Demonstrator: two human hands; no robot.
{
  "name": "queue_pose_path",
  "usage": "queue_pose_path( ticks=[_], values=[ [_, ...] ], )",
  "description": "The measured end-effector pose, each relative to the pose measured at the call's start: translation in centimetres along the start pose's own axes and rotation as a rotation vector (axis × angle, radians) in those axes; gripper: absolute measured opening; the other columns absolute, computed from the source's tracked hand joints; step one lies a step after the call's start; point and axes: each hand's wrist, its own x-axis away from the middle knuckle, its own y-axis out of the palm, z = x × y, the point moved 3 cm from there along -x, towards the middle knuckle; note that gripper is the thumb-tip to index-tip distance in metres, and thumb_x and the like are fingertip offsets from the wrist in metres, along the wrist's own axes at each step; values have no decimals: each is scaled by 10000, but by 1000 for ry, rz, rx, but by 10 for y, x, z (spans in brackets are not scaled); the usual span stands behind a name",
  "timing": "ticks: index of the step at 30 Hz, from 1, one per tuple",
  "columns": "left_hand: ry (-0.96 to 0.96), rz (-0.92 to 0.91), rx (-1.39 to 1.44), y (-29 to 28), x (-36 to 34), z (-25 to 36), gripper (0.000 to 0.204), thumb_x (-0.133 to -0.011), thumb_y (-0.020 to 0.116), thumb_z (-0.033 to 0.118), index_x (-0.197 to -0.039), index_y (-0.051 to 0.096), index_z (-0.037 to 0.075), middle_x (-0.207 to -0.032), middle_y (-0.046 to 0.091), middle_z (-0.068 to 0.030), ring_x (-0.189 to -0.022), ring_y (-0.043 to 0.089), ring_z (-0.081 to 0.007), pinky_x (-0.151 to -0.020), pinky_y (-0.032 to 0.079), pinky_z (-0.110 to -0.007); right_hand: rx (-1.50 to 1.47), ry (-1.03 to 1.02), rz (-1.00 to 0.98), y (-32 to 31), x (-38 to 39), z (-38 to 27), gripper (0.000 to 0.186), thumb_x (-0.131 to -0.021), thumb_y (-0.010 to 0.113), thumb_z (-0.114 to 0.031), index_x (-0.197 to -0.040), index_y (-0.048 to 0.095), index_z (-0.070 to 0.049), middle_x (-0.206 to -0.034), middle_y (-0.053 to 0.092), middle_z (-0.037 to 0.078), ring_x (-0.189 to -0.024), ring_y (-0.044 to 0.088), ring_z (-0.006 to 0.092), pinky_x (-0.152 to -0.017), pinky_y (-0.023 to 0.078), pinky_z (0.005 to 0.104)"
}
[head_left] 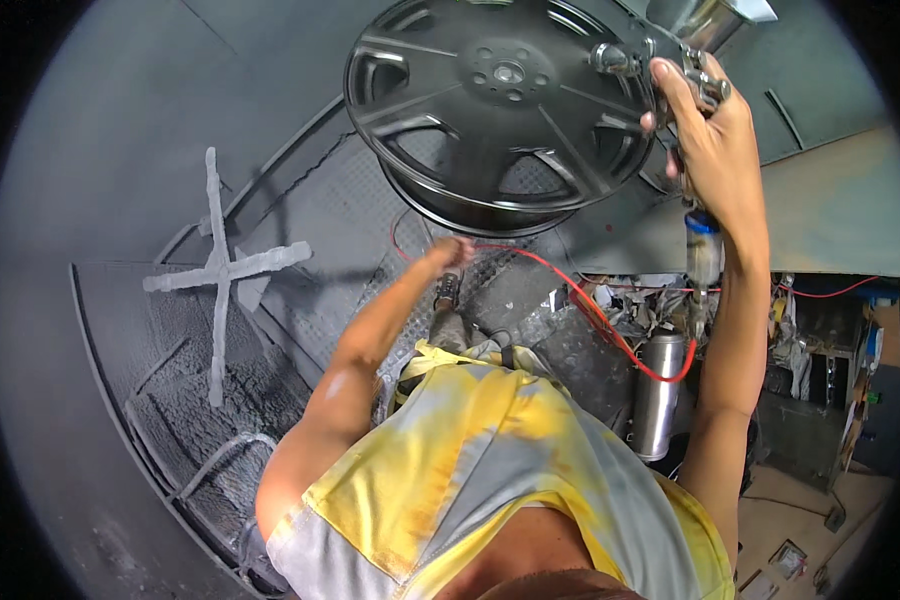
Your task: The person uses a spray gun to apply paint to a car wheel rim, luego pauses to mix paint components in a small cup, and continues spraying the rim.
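Observation:
My right hand [715,130] grips a metal spray gun [620,60], fingers wrapped round its handle. The gun's nozzle faces left over the right part of a dark wheel rim [505,110], and its metal cup [708,25] sits on top. Below the handle hangs a clear air filter with a blue collar [703,245], joined to a red hose [540,262]. My left hand [452,252] is low, just below the rim's lower edge and beside the hose. Its fingers are small and blurred; whether they hold the hose cannot be told.
A grey-coated cross-shaped stand [220,268] is at the left, near a dark panel [210,340] with bent tubing. At the lower right stand a steel cylinder [660,395], crumpled scraps [645,305] and a shelf [820,365]. The red hose loops between my arms.

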Motion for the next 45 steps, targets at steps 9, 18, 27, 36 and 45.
queue_pose_path(
  ticks=[9,18,27,36,45],
  values=[
    [419,525,436,-159,-26,93,420,-1048,395,361,-952,659,49,-764,653,-48,-679,634,-222,-639,518,-365,129,33,188,-46,-2,33,342,-999,616,-370,-1067,649,-36,-707,642,36,-578,613,100,-467,472,264],
    [-40,-300,-194,60,63,0,383,-1054,495,374,-1244,611,63,-1129,696,-90,-934,685,-182,-799,586,-373,147,242,198,-46,48,38,287,-1013,609,-311,-1073,631,-31,-682,626,35,-488,511,72,-428,416,257],
    [307,417,402,-178,-3,138,292,-982,411,271,-898,644,117,-775,651,-16,-663,567,-171,-673,488,-359,24,261,273,-15,85,24,206,-1002,635,-223,-1069,627,-28,-671,616,23,-467,481,60,-422,383,255],
    [177,33,77,9,47,12,281,-1040,472,299,-1035,646,79,-919,718,-101,-780,690,-171,-678,566,-348,44,324,242,10,104,17,251,-997,640,-206,-1144,612,-4,-778,670,57,-663,627,103,-539,481,279],
    [271,394,199,-193,-16,125,352,-1029,404,264,-1003,702,78,-853,693,-85,-781,657,-219,-738,530,-399,0,113,140,28,99,-7,197,-1026,589,-150,-1149,613,1,-742,624,8,-557,528,30,-434,384,214]
  ],
)
